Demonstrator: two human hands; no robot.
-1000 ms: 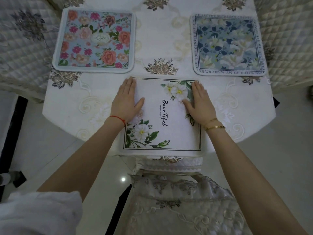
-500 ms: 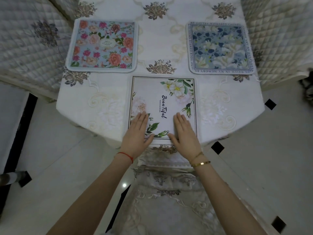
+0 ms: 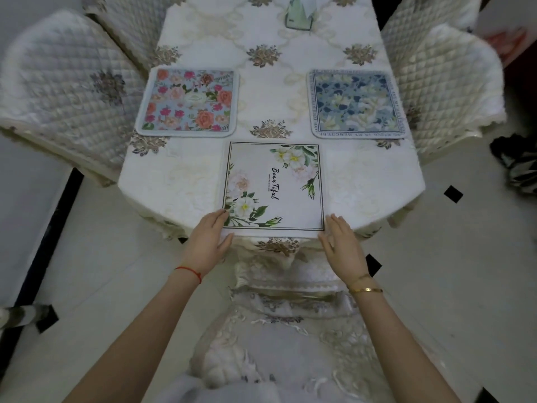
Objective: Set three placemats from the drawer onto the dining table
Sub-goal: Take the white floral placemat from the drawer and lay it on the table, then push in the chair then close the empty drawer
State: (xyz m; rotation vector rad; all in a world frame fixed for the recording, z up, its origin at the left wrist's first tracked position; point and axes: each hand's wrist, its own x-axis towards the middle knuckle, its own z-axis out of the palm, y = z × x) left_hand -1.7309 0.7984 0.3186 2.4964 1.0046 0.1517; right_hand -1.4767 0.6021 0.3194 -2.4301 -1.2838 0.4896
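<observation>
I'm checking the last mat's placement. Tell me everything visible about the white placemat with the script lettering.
The white placemat is square, with a thin dark border line, white and pale pink flowers with green leaves at two corners, and black script across its middle. It lies flat on the tablecloth at the table's near edge. The left hand touches its near left corner; the right hand is at its near right corner.

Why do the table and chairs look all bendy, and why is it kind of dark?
Head view: the wide lens curves the table edges and bulges the chairs at the sides; the light is dim and soft, with no hard shadows; the white placemat stays sharp, though the corners look smeared.
</observation>
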